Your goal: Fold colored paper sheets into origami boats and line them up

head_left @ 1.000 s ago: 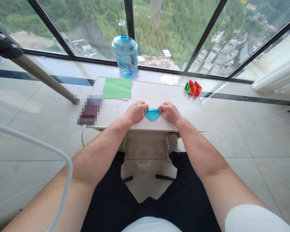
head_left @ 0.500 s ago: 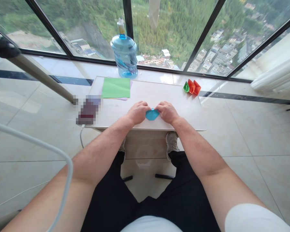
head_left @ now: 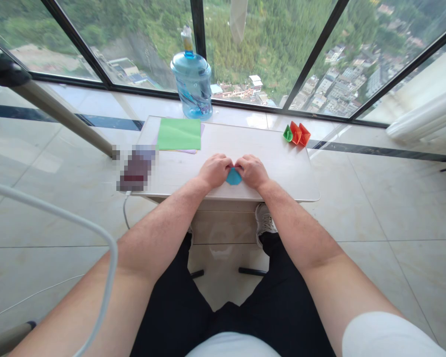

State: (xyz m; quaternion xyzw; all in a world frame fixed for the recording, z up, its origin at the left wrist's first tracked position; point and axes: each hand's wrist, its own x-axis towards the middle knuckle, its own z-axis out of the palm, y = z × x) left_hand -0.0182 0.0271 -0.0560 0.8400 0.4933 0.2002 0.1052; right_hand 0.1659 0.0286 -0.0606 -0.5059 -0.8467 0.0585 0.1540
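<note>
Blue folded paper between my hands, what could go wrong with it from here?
First, the left hand and right hand pinch the blue folded paper with fingertips close together, so uneven pressure might crease it crookedly. Second, the hands cover part of it, so a misaligned edge could go unnoticed. Third, it sits near the front edge of the table, so if let go it might slip off toward the lap.

Left grip [head_left: 216,171] and right grip [head_left: 251,171] have drawn closer.
</note>
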